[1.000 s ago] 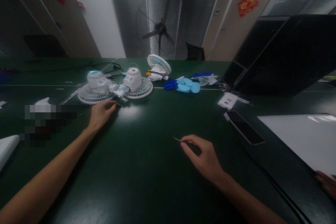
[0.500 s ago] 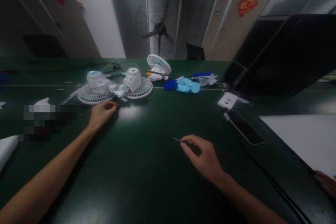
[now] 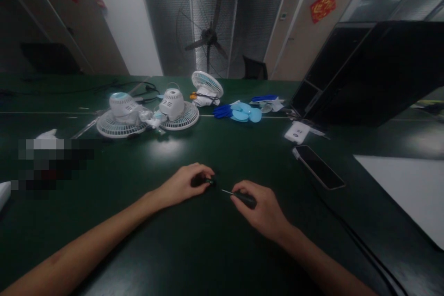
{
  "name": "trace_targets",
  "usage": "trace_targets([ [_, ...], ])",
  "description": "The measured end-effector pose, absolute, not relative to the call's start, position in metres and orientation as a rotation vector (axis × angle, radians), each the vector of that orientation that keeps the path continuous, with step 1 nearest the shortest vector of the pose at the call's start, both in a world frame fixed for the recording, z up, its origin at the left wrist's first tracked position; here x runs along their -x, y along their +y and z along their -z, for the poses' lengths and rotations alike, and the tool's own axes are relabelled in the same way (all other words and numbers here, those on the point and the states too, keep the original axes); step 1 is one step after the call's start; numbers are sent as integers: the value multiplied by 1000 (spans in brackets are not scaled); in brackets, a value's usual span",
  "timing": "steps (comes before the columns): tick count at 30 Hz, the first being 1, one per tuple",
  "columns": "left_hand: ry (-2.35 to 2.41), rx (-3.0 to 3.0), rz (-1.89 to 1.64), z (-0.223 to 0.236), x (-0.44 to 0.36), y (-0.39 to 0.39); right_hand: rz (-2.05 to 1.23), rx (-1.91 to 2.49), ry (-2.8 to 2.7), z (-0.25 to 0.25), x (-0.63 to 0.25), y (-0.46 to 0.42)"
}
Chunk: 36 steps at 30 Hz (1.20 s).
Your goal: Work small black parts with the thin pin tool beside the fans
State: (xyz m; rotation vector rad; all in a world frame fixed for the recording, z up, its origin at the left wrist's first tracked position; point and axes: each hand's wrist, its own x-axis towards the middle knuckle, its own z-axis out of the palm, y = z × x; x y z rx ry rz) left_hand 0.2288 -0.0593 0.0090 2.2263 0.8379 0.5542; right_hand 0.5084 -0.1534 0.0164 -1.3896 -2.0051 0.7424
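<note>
In the head view my right hand (image 3: 265,208) is closed around the dark handle of a screwdriver (image 3: 245,199), its thin metal shaft pointing left. My left hand (image 3: 185,184) pinches a small dark piece (image 3: 211,180) between thumb and fingers; its kind is too small to make out. A short gap separates this piece from the screwdriver's tip. Both hands are low over the dark green table (image 3: 180,245). Beyond them, a white fan head (image 3: 121,115) lies grille-down at the left, with a second fan head (image 3: 176,113) beside it.
A third small fan (image 3: 207,88) lies tilted farther back. Blue gloves (image 3: 224,111) and light-blue fan blades (image 3: 246,112) lie to its right. At the right are a phone (image 3: 321,166), a small white box (image 3: 297,132), a black cable (image 3: 350,226), a white sheet (image 3: 405,189) and a large dark monitor (image 3: 374,74).
My left hand has moved from beside the fans to the right and nearer, bringing the small dark piece close to the screwdriver. The right hand has shifted slightly; the screwdriver's handle now shows.
</note>
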Motion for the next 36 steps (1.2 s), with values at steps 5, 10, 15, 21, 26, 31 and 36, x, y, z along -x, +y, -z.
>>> trace_targets([
  [5, 766, -2233, -580, -4, -246, -78, -689, 1378, -2076, -18, -509, -155],
  [10, 747, -2232, -551, -4, -242, -76, -693, 1369, -2103, -15, -509, -153],
  [15, 675, -2194, -524, -7, -246, -79, -687, 1348, -2075, -13, -505, -152],
  [21, 631, -2203, -542, -8, -250, -84, -715, 1299, -2069, -14, -502, -151],
  [26, 619, -2181, -514, -10, -249, -84, -700, 1275, -2057, -16, -506, -154],
  [31, 640, -2166, -519, -10, -247, -84, -731, 1286, -2072, -18, -511, -157],
  [36, 614, -2166, -514, -12, -248, -83, -718, 1305, -2076, -16, -510, -157],
])
